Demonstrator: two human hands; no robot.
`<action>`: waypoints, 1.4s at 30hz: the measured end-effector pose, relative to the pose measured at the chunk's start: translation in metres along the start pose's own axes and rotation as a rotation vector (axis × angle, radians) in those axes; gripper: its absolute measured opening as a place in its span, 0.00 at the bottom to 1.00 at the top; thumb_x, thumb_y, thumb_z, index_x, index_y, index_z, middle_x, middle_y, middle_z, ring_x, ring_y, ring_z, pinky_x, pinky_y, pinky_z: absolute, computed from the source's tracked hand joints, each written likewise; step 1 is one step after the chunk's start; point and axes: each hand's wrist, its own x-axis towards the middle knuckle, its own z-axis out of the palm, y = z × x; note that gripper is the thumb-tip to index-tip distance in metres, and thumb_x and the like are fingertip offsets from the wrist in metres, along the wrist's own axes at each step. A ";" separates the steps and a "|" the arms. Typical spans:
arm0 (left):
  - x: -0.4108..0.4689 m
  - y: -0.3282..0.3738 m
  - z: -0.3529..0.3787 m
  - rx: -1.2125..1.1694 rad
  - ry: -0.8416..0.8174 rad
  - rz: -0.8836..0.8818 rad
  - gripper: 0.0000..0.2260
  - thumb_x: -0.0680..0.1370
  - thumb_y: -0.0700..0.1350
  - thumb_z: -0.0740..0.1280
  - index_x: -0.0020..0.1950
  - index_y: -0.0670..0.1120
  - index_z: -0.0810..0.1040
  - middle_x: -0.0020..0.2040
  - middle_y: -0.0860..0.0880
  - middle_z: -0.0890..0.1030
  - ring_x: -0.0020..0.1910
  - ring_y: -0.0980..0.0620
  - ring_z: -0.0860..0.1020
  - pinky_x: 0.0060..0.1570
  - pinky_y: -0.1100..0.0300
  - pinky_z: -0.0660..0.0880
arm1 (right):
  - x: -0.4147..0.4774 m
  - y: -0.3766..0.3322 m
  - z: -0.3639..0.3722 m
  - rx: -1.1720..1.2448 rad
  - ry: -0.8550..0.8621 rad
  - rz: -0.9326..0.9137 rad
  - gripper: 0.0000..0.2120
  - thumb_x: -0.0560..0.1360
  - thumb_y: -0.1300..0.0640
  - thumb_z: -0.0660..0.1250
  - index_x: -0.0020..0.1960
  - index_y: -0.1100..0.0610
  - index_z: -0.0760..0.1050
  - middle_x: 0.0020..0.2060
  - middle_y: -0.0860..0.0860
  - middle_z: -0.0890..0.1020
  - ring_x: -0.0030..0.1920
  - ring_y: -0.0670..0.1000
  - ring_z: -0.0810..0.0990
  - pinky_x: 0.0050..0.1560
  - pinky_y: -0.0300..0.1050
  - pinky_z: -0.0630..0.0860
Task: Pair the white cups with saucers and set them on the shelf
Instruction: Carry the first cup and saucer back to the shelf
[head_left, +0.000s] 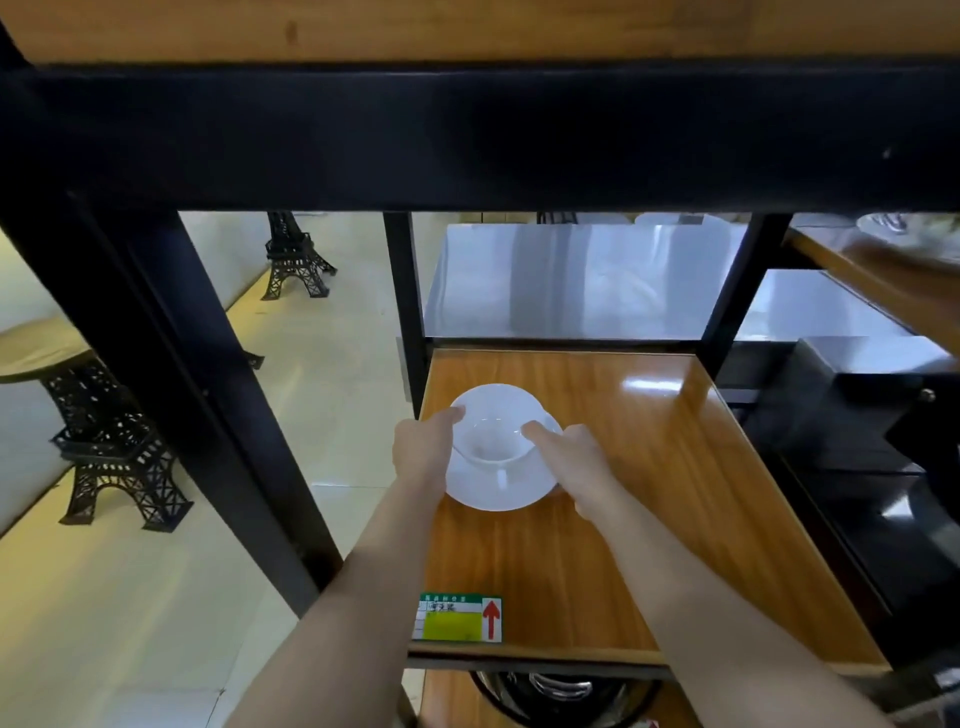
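A white cup (492, 441) stands upright in the middle of a white saucer (498, 493), its handle pointing toward me. The pair rests on the wooden shelf board (649, 467), near the board's left side. My left hand (423, 449) grips the saucer's left rim, thumb on top near the cup. My right hand (576, 457) grips the saucer's right rim, forefinger touching the cup's edge.
A thick black beam (467, 135) of the upper shelf hangs just above. Black posts (408, 306) frame the board. A green and red label (460, 618) sticks to the front edge. Black tower-shaped models (119, 457) stand on the floor at left; a metal pot (561, 696) sits below.
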 end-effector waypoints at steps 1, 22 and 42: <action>0.002 -0.001 0.001 0.002 0.002 -0.003 0.23 0.70 0.51 0.72 0.59 0.41 0.74 0.52 0.43 0.78 0.50 0.41 0.77 0.48 0.50 0.76 | 0.002 0.001 0.001 -0.007 -0.007 0.007 0.27 0.70 0.45 0.64 0.61 0.63 0.70 0.51 0.57 0.79 0.48 0.54 0.79 0.37 0.43 0.74; 0.003 0.006 0.001 0.116 -0.054 -0.027 0.27 0.73 0.55 0.68 0.67 0.45 0.68 0.61 0.42 0.76 0.54 0.42 0.76 0.49 0.49 0.75 | 0.013 -0.003 -0.012 -0.141 -0.085 0.056 0.38 0.69 0.34 0.63 0.67 0.60 0.64 0.57 0.55 0.75 0.54 0.54 0.75 0.43 0.45 0.72; -0.190 -0.044 -0.013 0.724 0.085 0.761 0.29 0.74 0.61 0.63 0.72 0.51 0.64 0.71 0.46 0.69 0.70 0.45 0.64 0.66 0.48 0.63 | -0.118 0.077 -0.115 -0.555 0.142 -0.575 0.44 0.65 0.26 0.53 0.75 0.43 0.45 0.75 0.50 0.59 0.73 0.52 0.59 0.69 0.57 0.59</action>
